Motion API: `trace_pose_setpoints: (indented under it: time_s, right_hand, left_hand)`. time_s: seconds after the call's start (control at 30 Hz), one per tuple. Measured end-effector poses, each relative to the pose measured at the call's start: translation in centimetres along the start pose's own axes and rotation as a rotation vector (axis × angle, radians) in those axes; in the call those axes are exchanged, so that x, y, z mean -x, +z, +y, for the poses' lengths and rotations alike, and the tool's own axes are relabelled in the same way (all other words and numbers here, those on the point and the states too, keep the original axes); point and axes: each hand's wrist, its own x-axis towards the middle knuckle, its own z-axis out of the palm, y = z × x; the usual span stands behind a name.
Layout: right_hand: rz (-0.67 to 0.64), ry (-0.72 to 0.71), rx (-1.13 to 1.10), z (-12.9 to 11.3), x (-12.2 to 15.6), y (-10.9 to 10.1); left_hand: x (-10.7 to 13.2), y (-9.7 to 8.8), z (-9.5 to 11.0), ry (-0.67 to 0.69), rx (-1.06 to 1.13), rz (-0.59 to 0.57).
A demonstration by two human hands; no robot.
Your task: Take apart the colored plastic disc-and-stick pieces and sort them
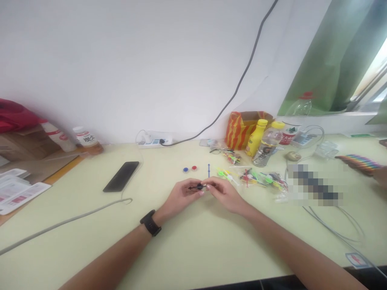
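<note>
Both my hands meet over the middle of the pale yellow table [196, 241]. My left hand [181, 196], with a black watch on its wrist, pinches a small black piece on a thin black rod [198, 187]. My right hand [225, 193] pinches the other end of the same rod, fingers closed. A thin blue stick [208, 170] stands just behind the hands. A blue disc [185, 169] and a red disc [194, 168] lie a little further back. To the right lie clear bags of small coloured plastic parts [256, 178].
A black phone [121, 176] lies at left with a grey cable [69, 220] in front. A power strip [154, 141] sits by the wall. Bottles [266, 147] and an orange bag [242, 127] stand at back right. Another person's hand [381, 175] holds a rainbow-coloured object [361, 162] at far right.
</note>
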Motion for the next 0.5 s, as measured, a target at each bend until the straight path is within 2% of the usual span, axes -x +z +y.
trace_pose_setpoints:
  time_s: [0.17, 0.4, 0.5]
  right_hand:
    - [0.030, -0.010, -0.025, 0.2, 0.1, 0.2]
    - [0.082, -0.046, 0.255, -0.8, 0.5, 0.0]
    - [0.105, -0.063, 0.306, -0.9, 0.5, -0.1]
  left_hand:
    - [0.1, 0.2, 0.4, 0.033, -0.043, -0.001]
    - [0.4, 0.2, 0.1, 0.085, -0.076, 0.061]
    - [0.5, 0.2, -0.3, 0.132, -0.122, 0.110]
